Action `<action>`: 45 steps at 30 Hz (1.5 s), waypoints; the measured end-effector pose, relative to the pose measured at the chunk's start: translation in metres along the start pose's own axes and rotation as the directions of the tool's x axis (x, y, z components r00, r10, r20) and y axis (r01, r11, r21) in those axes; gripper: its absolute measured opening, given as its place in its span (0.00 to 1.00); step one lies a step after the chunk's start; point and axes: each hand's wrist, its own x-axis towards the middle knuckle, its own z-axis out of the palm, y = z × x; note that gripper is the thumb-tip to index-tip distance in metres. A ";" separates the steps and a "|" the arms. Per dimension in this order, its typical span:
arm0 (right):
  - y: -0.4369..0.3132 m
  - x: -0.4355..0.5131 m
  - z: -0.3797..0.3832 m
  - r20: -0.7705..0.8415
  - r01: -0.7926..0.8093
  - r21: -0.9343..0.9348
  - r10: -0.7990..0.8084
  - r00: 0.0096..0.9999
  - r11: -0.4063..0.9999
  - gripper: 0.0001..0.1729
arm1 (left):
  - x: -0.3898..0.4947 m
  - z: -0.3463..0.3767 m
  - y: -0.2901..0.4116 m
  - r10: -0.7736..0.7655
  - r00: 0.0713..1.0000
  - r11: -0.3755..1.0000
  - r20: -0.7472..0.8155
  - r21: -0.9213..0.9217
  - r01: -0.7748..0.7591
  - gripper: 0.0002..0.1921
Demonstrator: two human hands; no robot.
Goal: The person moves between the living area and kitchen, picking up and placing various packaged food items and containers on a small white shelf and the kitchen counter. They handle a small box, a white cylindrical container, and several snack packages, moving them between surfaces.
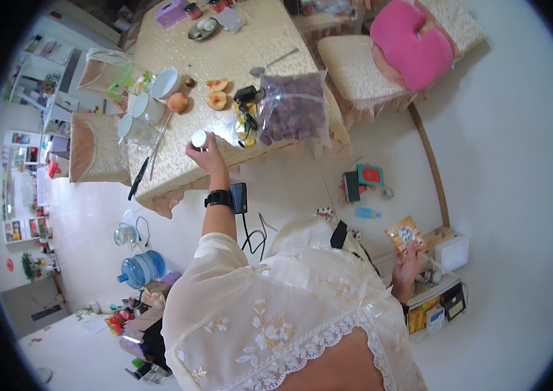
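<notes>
At the near edge of the table (227,54), my left hand (205,155) has its fingers around a small white-capped container (200,139). Off to the right, over a low shelf cart, my right hand (407,266) holds an orange snack packet (406,235). A clear bag of dark red dried fruit, apparently dates (292,110), lies on the table to the right of my left hand. Beside it are a black power adapter (245,95) and yellow packets (242,128). Cut peach pieces (217,100) and a whole peach (177,102) lie beyond my left hand.
White cups (147,107), a white bowl (165,83), chopsticks (160,145) and a black-handled knife (138,179) are at the table's left. A metal spoon (274,62) lies beyond the bag. Chairs (100,146) flank the table. A blue water jug (143,269) and boxes (352,186) are on the floor.
</notes>
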 end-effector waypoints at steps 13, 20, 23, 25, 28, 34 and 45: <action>-0.003 0.021 0.006 0.379 -0.059 -0.134 0.106 0.919 0.989 0.13 | -0.122 -0.103 -0.019 -0.131 0.980 0.912 0.148 0.405 0.060 0.29; 0.029 -0.014 0.037 0.576 -0.039 -0.437 0.313 0.755 0.899 0.16 | -0.286 -0.211 0.045 -0.564 0.388 0.817 0.729 0.425 0.389 0.10; -0.001 -0.025 0.062 0.687 0.102 -0.573 0.409 0.600 0.813 0.17 | -0.313 -0.205 0.083 -0.554 0.217 0.811 0.803 0.580 -0.075 0.18; -0.017 -0.050 0.070 0.747 0.171 -0.614 0.496 0.443 0.771 0.18 | -0.344 -0.223 0.129 -0.440 0.552 0.815 0.708 0.573 -0.085 0.23; -0.041 -0.103 0.086 0.788 0.266 -0.615 0.594 0.165 0.742 0.19 | -0.371 -0.246 0.197 -0.471 0.703 0.868 0.533 0.420 0.263 0.32; 0.027 -0.267 0.107 0.623 0.502 -0.588 0.751 -0.218 0.634 0.19 | -0.379 -0.360 0.229 -0.521 0.644 0.689 0.559 -0.169 0.704 0.31; 0.178 -0.478 0.074 -0.111 0.767 -0.501 0.849 -0.517 0.401 0.21 | -0.459 -0.545 0.242 -0.579 0.788 0.728 -0.210 -0.569 0.383 0.20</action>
